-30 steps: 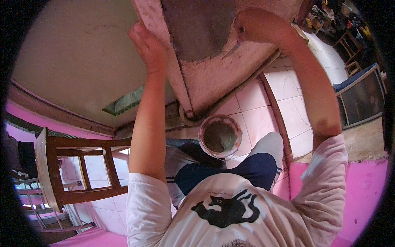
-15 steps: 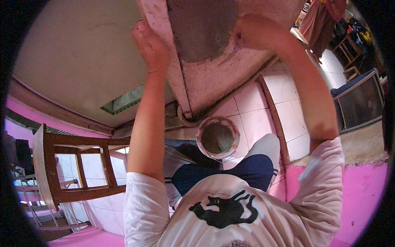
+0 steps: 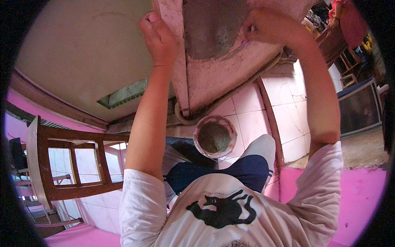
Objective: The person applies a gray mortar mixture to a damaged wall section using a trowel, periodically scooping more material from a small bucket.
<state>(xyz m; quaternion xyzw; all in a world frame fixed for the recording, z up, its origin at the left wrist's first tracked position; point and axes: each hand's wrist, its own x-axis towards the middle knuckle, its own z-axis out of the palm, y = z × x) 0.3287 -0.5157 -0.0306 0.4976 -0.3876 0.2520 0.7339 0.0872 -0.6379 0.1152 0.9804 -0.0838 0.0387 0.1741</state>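
Observation:
A pink wall (image 3: 242,70) with a long straight corner edge rises in front of me, and a patch of wet grey cement (image 3: 214,35) covers its upper part. My left hand (image 3: 158,41) is closed at the left corner edge, thumb on top; its palm side is hidden. At the right border of the cement my right hand (image 3: 267,29) is curled, slightly blurred, against the wall. A small purple bit shows beside its fingers, but what it grips is hidden. Below the wall, between my knees, stands a round bucket (image 3: 214,138) holding grey mix.
A dark wooden frame-like piece of furniture (image 3: 74,193) stands at the left. A hose-like pipe (image 3: 247,86) follows the wall's foot. White tiles (image 3: 247,123) cover the floor. At the right are a dark framed panel (image 3: 362,109) and a red garment (image 3: 354,24).
The view has shifted, so the wall and both hands appear farther right. My left hand keeps to the corner edge and my right hand stays by the cement. More red cloth shows at upper right.

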